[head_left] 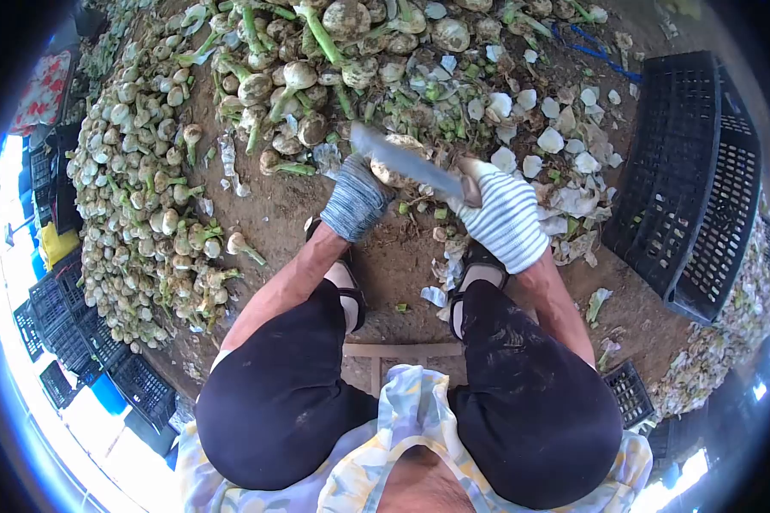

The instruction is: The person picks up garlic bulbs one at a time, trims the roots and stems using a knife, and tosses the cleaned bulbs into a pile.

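Over bare dirt, right grip (pixel 503 218) clenching knife (pixel 406 161), left grip (pixel 357 201) grasping onion (pixel 395 167) (crate (pixel 689 171) rightward)

Grey-striped glove on left hand (pixel 355 201), white blue-striped glove on right hand (pixel 505 218), black crate (pixel 689 171)

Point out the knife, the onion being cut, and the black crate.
knife (pixel 402 160), head view, middle of the blade
onion (pixel 391 175), head view, pale skin below the blade
black crate (pixel 689 184), head view, slatted side wall
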{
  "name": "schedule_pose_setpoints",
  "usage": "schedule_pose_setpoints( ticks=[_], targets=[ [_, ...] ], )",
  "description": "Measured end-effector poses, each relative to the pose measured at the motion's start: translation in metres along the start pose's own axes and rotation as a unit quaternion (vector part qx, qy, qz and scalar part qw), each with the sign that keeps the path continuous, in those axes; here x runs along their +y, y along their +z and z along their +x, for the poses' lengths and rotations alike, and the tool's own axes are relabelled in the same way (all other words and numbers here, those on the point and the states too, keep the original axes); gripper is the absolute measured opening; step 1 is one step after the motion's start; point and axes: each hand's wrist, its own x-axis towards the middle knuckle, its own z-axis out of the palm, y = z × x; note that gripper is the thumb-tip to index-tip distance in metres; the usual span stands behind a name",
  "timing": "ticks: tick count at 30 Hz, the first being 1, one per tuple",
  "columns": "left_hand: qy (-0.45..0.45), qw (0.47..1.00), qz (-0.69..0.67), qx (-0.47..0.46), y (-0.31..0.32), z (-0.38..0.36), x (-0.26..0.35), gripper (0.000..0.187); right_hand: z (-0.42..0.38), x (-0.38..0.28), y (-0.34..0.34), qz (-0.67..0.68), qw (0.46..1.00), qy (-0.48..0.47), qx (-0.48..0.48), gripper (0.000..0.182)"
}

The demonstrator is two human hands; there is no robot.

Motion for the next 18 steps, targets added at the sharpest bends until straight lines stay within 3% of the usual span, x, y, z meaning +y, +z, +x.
schedule_pose_setpoints(
  ticks=[1, 3, 4, 6, 8, 13, 14, 15, 16, 17, 18],
  targets=[
    [0.063, 0.992, 0.111, 0.017, 0.003, -0.001, -0.010, 0.041, 0.000, 0.001, 0.002, 0.000, 1.000, 0.001, -0.001, 0.030],
    [0.188, 0.926, 0.325, 0.046, 0.009, -0.002, -0.021, 0.035, 0.002, -0.002, 0.005, -0.063, 0.998, -0.025, 0.001, 0.021],
    [0.194, 0.932, 0.301, 0.053, 0.013, -0.001, -0.026, 0.034, 0.004, -0.001, 0.006, -0.068, 0.996, -0.055, 0.010, 0.019],
    [0.164, 0.975, 0.133, 0.062, 0.020, -0.002, -0.032, 0.033, 0.007, -0.005, 0.009, -0.078, 0.995, -0.051, -0.018, 0.020],
    [0.150, 0.986, 0.030, 0.067, 0.021, -0.004, -0.033, 0.032, 0.012, -0.012, 0.006, -0.104, 0.991, -0.054, -0.061, 0.019],
    [0.159, 0.984, -0.048, 0.059, 0.025, -0.008, -0.033, 0.030, 0.016, -0.019, 0.006, -0.129, 0.983, -0.058, -0.121, 0.017],
    [0.120, 0.958, -0.260, 0.011, 0.027, -0.005, -0.030, 0.031, 0.015, -0.017, 0.007, -0.128, 0.983, -0.087, -0.100, 0.016],
    [0.076, 0.885, -0.458, -0.038, 0.029, 0.000, -0.029, 0.031, 0.014, -0.015, 0.008, -0.127, 0.982, -0.115, -0.079, 0.015],
    [-0.059, 0.795, -0.599, -0.068, 0.047, 0.021, -0.071, 0.036, 0.014, -0.015, 0.008, -0.121, 0.985, -0.107, -0.067, 0.014],
    [-0.001, 0.875, -0.477, -0.079, 0.037, 0.010, -0.068, 0.038, 0.016, -0.005, 0.015, -0.113, 0.987, -0.102, -0.047, 0.022],
    [0.009, 0.872, -0.484, -0.076, 0.038, 0.010, -0.065, 0.038, 0.014, 0.004, 0.021, -0.117, 0.987, -0.098, -0.054, 0.022]
  ],
)
